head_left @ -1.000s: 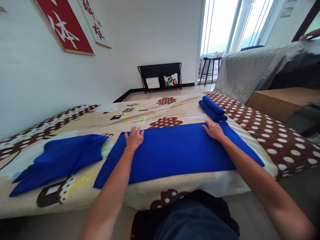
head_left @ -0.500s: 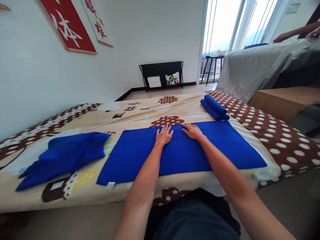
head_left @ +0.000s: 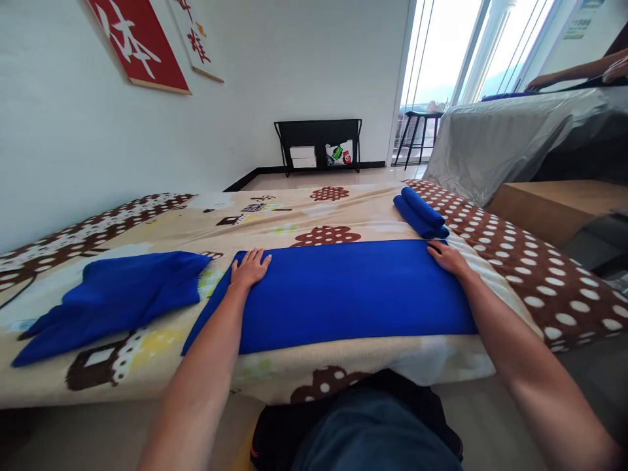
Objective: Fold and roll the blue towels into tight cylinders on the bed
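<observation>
A blue towel (head_left: 343,294) lies folded flat on the patterned blanket (head_left: 294,216) in front of me. My left hand (head_left: 250,267) rests palm down with fingers spread near the towel's far left corner. My right hand (head_left: 445,256) lies flat with fingers stretched out near its far right corner. Neither hand grips anything. Two rolled blue towels (head_left: 420,212) sit just beyond my right hand. A loose pile of blue towels (head_left: 112,297) lies to the left.
The bed's near edge runs along my body. A brown dotted blanket part (head_left: 530,275) hangs at the right. A grey-covered bed (head_left: 495,137) stands beyond, with another person's hands (head_left: 540,82) on it. A black rack (head_left: 318,145) and stool (head_left: 417,134) stand by the far wall.
Both hands slid apart from the towel's middle out to its far corners, pressing flat. A second earlier they were also wide apart, then came together.
</observation>
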Motion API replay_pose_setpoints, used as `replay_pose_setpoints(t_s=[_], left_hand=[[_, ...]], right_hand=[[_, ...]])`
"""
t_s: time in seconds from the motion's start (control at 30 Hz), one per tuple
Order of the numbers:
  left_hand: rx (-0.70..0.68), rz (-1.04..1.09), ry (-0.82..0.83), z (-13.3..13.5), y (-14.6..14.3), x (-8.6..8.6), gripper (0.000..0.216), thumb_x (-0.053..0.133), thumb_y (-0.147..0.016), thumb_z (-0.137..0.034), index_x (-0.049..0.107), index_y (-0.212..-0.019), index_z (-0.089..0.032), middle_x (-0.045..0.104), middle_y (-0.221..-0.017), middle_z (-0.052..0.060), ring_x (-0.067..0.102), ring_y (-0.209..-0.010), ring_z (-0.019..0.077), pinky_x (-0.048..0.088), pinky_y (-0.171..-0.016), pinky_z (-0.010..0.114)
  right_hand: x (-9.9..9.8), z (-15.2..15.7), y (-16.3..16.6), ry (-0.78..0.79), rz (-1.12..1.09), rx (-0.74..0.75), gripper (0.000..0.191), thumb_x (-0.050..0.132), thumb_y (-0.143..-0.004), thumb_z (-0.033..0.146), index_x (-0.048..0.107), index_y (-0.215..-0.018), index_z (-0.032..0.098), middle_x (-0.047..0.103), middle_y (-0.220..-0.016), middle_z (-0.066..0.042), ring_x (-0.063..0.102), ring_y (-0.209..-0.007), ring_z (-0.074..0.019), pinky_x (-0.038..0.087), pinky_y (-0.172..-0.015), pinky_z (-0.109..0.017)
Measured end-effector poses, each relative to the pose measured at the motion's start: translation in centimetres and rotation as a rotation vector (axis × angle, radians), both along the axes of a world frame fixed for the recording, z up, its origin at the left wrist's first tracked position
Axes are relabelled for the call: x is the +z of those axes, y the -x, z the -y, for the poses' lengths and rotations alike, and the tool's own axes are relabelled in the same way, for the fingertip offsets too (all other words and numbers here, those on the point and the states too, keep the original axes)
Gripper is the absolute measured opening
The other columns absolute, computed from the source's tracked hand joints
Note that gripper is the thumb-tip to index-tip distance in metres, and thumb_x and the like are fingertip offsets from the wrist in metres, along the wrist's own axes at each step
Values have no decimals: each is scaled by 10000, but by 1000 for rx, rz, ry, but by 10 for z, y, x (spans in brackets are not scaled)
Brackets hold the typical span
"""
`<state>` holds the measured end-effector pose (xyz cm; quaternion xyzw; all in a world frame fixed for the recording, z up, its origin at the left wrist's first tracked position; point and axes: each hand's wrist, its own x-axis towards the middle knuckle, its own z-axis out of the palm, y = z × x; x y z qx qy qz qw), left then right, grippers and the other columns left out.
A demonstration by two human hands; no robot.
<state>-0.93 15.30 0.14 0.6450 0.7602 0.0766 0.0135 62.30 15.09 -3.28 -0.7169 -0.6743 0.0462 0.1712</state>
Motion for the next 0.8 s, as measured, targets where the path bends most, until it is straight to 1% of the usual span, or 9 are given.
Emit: replay_pose_setpoints(t_s=[0.07, 0.13, 0.23, 0.3, 0.37, 0.47, 0.57, 0.67, 0.8], left_hand=[[34, 1, -10, 1, 6, -1, 682, 223, -973, -580, 339, -1555, -245, 256, -1644, 69, 227, -1518, 283, 153, -1210, 596], [81, 1, -31, 3, 7, -3, 701, 226, -965, -595, 349, -1551, -231, 260, -1642, 86, 225, -1516, 305, 160, -1201, 614], [174, -1, -73, 5, 6, -5, 755, 175, -957, -615, 338, -1553, -181, 232, -1646, 133, 186, -1521, 346, 154, -1174, 667], [207, -1, -89, 6, 7, -7, 772, 152, -955, -617, 334, -1553, -163, 228, -1647, 141, 177, -1523, 348, 151, -1172, 670], [208, 0, -89, 7, 9, -7, 771, 150, -955, -615, 339, -1550, -163, 236, -1646, 131, 185, -1522, 333, 159, -1179, 651], [192, 3, -80, 7, 12, -6, 764, 150, -957, -609, 341, -1549, -166, 235, -1648, 118, 193, -1522, 316, 177, -1183, 631], [181, 2, -74, 6, 14, -6, 768, 147, -956, -614, 340, -1550, -168, 231, -1648, 121, 196, -1521, 323, 185, -1177, 641], [161, 1, -65, 7, 19, -5, 761, 165, -957, -616, 345, -1549, -173, 235, -1644, 125, 210, -1518, 326, 196, -1175, 637], [109, -2, -56, 9, 25, 0, 692, 218, -976, -570, 370, -1541, -202, 271, -1632, 110, 246, -1511, 298, 221, -1184, 593]], right_hand=[[-2, 0, -4, 10, -5, -69, 601, 293, -1008, 516, 477, -1481, 194, 444, -1537, -88, 472, -1369, -309, 359, -1151, -477], [-3, -1, -5, 16, -7, -121, 636, 273, -1002, 554, 463, -1488, 189, 426, -1546, -109, 450, -1382, -330, 352, -1144, -510], [-5, -2, -5, 23, -12, -173, 660, 274, -990, 592, 463, -1485, 199, 414, -1551, -124, 436, -1390, -335, 349, -1138, -524], [-6, -2, -5, 21, -15, -193, 673, 274, -986, 607, 462, -1486, 199, 413, -1550, -134, 441, -1385, -334, 353, -1133, -526], [-7, 0, -6, 13, -17, -200, 682, 266, -988, 608, 458, -1489, 188, 402, -1555, -144, 429, -1396, -332, 339, -1142, -528], [-10, 3, -9, 0, -18, -213, 694, 254, -997, 587, 439, -1500, 146, 351, -1580, -163, 362, -1446, -326, 298, -1172, -521], [-12, 7, -12, 4, -19, -228, 702, 249, -1001, 569, 419, -1511, 117, 306, -1599, -168, 314, -1474, -324, 281, -1187, -515], [-12, 10, -14, 20, -13, -208, 714, 243, -1000, 574, 403, -1521, 111, 320, -1594, -162, 312, -1479, -308, 266, -1203, -495], [-10, 21, -15, 25, 2, -174, 744, 236, -995, 593, 378, -1534, 99, 329, -1589, -161, 302, -1486, -299, 247, -1217, -493]])
